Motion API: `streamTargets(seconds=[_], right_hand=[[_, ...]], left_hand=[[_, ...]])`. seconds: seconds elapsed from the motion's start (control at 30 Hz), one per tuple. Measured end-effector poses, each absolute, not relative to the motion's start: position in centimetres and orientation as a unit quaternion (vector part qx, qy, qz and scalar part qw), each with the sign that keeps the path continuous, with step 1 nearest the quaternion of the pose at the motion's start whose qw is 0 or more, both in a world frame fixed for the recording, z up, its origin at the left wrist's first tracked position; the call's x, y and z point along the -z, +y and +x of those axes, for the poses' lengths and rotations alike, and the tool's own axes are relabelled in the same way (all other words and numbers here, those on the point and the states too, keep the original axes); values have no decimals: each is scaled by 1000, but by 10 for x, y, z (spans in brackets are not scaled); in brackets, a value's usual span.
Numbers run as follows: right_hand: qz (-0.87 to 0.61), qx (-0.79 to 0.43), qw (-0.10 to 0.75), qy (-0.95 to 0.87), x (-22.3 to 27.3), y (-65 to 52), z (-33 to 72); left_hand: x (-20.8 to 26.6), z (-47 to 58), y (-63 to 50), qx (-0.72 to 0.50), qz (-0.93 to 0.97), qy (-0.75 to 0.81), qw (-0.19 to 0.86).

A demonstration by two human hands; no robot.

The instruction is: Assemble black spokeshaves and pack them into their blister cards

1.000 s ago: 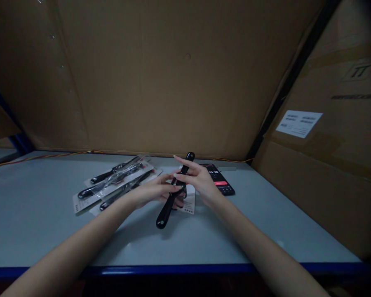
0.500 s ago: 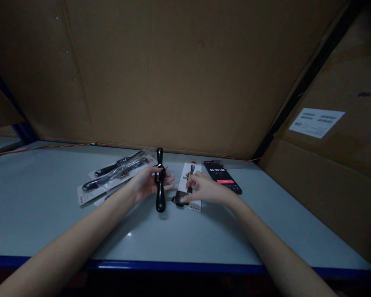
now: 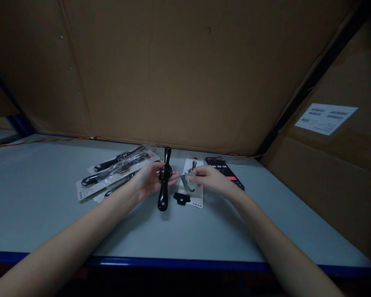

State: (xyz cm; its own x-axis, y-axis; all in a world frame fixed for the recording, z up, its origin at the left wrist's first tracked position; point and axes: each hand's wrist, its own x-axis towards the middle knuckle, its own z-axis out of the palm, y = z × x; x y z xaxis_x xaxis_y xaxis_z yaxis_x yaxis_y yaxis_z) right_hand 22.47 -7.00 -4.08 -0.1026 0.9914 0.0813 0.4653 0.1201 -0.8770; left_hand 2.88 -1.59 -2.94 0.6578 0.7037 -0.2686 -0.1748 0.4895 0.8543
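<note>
Two hands are in view, the left hand (image 3: pixel 148 180) and the right hand (image 3: pixel 210 180). One loose black tool (image 3: pixel 164 179) stands at twelve o'clock. About three packaged tools (image 3: pixel 116 175) overlap at ten o'clock; the exact number is unclear. One printed card (image 3: pixel 194 194), one small black piece (image 3: pixel 181 198) and one phone (image 3: pixel 225 171) lie at one o'clock.

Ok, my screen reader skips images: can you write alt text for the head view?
A left hand holds a black tool above a grey table, while the right hand pinches a small metal part over a card. Packaged tools lie left, a phone right.
</note>
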Motion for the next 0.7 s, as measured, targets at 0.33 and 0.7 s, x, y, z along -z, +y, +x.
streamTargets(seconds=[0.33,0.7], right_hand=[[-517,-349,480,-616,37,-75,207],[-511,-392,483,-593,47,-79,185]], left_hand=[[29,36,-34,-236,361,266,862],[30,40,-43,-262,344,304,849]])
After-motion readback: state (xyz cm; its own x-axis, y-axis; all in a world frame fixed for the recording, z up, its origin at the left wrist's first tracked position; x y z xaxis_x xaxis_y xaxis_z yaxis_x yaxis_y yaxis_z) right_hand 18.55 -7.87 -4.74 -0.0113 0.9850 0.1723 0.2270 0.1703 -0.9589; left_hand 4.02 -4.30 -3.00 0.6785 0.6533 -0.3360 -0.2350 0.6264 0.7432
